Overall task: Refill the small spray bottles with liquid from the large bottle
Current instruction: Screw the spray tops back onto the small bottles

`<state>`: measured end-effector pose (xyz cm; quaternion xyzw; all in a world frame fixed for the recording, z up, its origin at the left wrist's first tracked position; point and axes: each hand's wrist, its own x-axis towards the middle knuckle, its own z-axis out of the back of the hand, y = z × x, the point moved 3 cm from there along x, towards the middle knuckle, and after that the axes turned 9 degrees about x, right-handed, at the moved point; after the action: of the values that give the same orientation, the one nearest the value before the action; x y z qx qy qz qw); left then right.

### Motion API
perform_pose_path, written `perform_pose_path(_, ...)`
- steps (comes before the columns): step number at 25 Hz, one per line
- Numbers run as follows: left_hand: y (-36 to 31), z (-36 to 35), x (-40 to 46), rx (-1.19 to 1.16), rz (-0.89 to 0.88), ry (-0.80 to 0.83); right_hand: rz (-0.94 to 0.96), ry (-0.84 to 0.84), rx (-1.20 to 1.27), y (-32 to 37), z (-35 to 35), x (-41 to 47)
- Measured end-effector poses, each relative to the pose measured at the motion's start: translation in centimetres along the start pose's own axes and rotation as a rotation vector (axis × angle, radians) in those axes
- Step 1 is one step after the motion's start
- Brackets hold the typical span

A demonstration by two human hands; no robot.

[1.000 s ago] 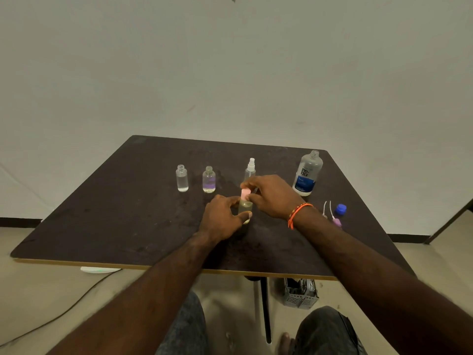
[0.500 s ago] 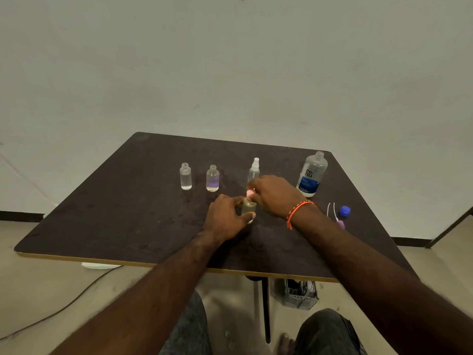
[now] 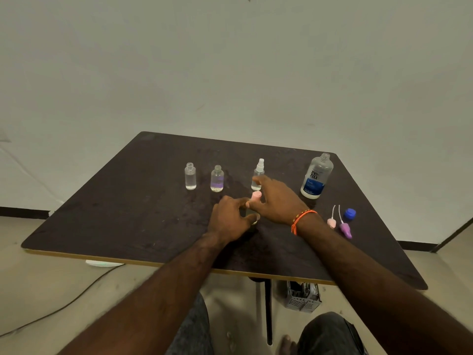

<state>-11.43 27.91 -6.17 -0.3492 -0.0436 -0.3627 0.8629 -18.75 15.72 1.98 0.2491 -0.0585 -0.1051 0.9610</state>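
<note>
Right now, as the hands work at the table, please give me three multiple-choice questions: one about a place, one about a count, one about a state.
1. Where does the blue cap lie?
A. Right of the large bottle, near the two loose spray heads
B. Left of all the bottles
C. On the large bottle's neck

2. How many small bottles stand with no spray head on?
A. None
B. Two
C. Four

3. What is the left hand doing?
A. Lying flat on the table
B. Lifting the large bottle
C. Gripping the small bottle with the pink spray head

Answers: 1 A, the cap lies on the table by the pink and purple heads. 2 B, the clear bottle and the purple-tinted bottle have bare necks. 3 C, its fingers curl round that bottle.
</note>
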Motion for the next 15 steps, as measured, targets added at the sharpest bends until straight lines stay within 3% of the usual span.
perform_pose_path(3,0.5,-0.61,0.21,0.009,0.005,0.017,0.077,-0.031,-0.02,0.27,0.53,0.29)
perform_pose_path(7,0.58,-0.7,0.2,0.009,0.02,0.015,0.004,-0.113,-0.068,-0.07,0.79,0.5)
perform_pose_path(12,0.23,-0.29,0.06,0.001,0.004,0.0,0.038,0.012,0.079,-0.32,0.2,0.31)
perform_pose_path(15,0.35,-0.38,-0.01,0.037,0.018,-0.004,0.082,-0.027,0.071,-0.36,0.84,0.62)
